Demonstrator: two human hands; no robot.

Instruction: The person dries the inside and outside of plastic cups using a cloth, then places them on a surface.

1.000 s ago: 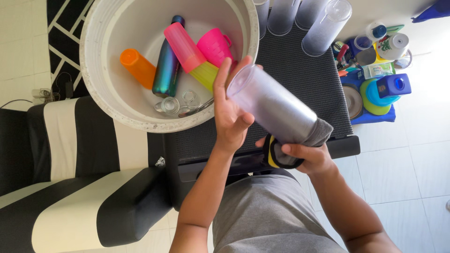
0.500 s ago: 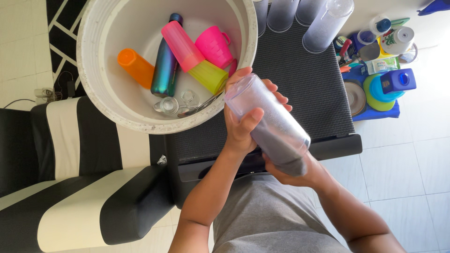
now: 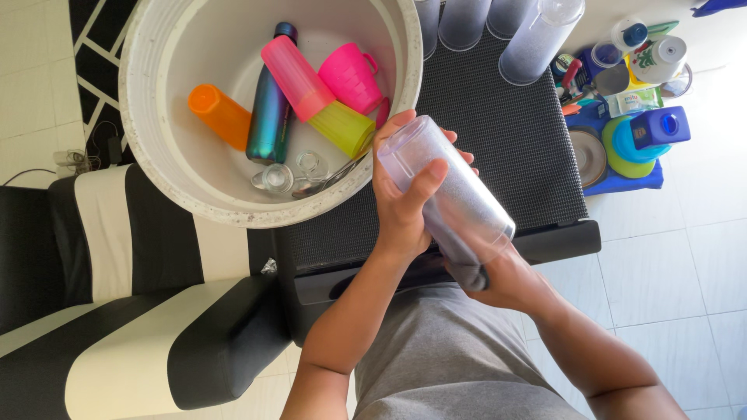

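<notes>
Most of the right hand was hidden behind the clear tumbler and the grey cloth pushed into it, so its grip could not be made out. The left hand's palm was covered by the tumbler. The white tub was cut off by the top edge, as were the four clear tumblers standing at the back of the black mat. The small items beside the blue bottle were too crowded and small to be told apart. The spoon in the tub was partly hidden under the cups.
</notes>
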